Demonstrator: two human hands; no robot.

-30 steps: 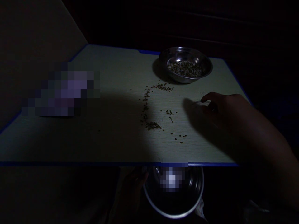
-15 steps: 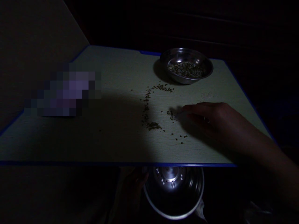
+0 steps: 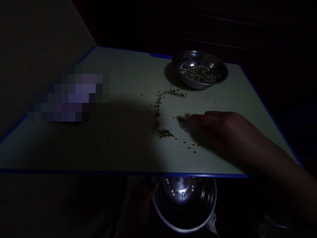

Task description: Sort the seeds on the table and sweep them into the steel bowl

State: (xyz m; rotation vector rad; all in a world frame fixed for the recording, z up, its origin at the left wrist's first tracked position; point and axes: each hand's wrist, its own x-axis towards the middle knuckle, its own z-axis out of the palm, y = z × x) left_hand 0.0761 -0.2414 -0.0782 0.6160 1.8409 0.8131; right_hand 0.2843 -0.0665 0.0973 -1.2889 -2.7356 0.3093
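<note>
My right hand (image 3: pixel 218 124) lies low on the pale table (image 3: pixel 119 145), fingers closed on a small light object whose tip (image 3: pixel 183 125) touches a little cluster of seeds. More scattered seeds (image 3: pixel 158 109) run in a curved line to a small heap (image 3: pixel 164 133). Below the table's front edge my left hand (image 3: pixel 142 195) grips the rim of a steel bowl (image 3: pixel 184 205); only a dim part of the hand shows.
A steel dish (image 3: pixel 200 69) with seeds in it stands at the far right of the table. A blurred purple patch (image 3: pixel 70 97) lies on the left. The table has a blue edge (image 3: pixel 99 172). The surroundings are dark.
My right hand has moved left and nearer, from the right side of the table to the small seed cluster. The left hand and the bowl have stayed put.
</note>
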